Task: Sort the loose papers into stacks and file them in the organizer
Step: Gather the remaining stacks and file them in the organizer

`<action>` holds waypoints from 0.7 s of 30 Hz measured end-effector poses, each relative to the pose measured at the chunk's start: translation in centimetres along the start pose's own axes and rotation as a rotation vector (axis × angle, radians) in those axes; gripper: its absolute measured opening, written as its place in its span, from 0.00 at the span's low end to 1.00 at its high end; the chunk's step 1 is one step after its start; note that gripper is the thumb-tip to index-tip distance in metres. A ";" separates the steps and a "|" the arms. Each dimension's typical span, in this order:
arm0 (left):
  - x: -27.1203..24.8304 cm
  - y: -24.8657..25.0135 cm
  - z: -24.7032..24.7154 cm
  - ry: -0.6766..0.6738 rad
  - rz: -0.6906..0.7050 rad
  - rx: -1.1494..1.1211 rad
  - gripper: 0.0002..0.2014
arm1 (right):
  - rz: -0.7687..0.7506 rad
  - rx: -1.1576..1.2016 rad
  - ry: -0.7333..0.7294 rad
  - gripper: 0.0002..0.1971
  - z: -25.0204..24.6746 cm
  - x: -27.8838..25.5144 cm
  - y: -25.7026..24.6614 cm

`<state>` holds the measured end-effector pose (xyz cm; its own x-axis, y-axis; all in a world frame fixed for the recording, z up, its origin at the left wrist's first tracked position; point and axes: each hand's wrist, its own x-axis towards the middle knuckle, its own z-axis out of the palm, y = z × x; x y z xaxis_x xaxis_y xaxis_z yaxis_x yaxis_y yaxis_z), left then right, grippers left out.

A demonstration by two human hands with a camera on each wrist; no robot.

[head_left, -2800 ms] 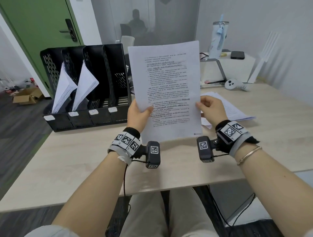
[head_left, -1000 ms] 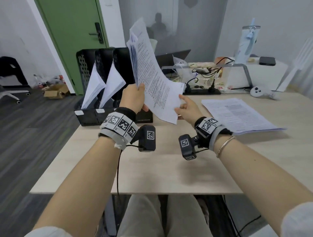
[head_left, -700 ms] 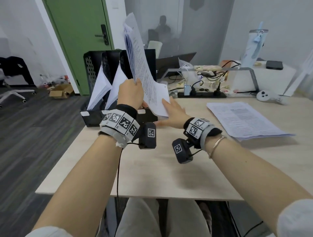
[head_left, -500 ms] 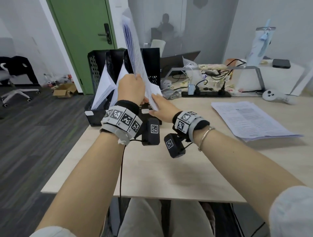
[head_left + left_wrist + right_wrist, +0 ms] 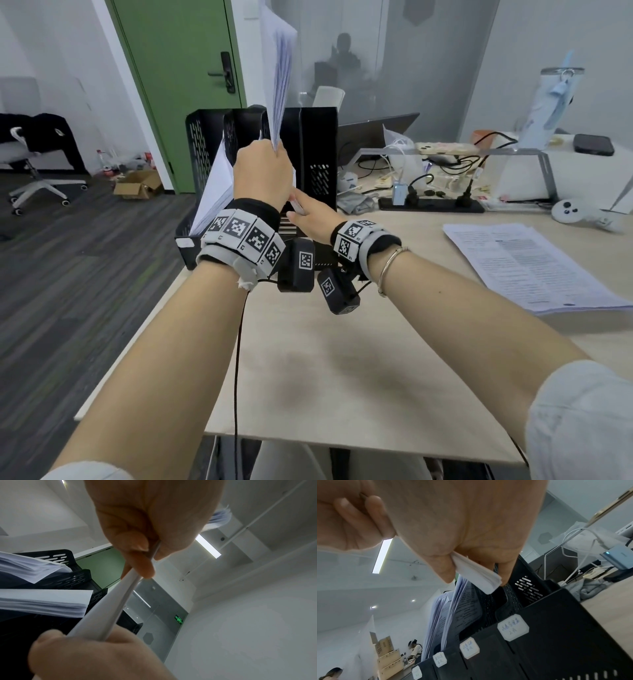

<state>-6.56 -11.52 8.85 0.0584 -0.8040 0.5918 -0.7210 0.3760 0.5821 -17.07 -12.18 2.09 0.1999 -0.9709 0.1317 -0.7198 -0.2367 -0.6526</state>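
White sheaf of papers [image 5: 278, 73] stands nearly upright above our black organizer [image 5: 310, 154] on the counter [image 5: 342, 359]. Our left hand [image 5: 262, 176] grips its edge; our right hand [image 5: 313, 221] pinches its lower corner. More papers [image 5: 527, 263] lie flat, well apart.

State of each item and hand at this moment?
Held sheaf: upright, lower corner at the organizer.
Left hand: grip on the sheaf's edge.
Right hand: pinches its lower corner.
Organizer: two slots hold papers.
Loose stack: flat on the desk.
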 end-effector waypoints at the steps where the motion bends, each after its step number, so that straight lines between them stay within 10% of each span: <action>1: 0.3 -0.2 0.2 0.006 0.009 0.026 0.20 | 0.003 -0.003 -0.004 0.31 0.1 0.5 0.1; 6: 1.7 -1.4 1.9 0.013 0.002 0.122 0.19 | 0.019 -0.187 -0.053 0.46 1.1 3.3 1.1; 21: 3.5 -5.5 6.9 -0.149 0.019 0.326 0.16 | -0.047 -0.229 -0.162 0.31 -0.1 2.7 4.4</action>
<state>-7.12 -19.62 3.87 -0.0411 -0.8655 0.4992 -0.9048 0.2441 0.3489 -19.79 -15.85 -0.36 0.3272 -0.9446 0.0250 -0.8348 -0.3014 -0.4608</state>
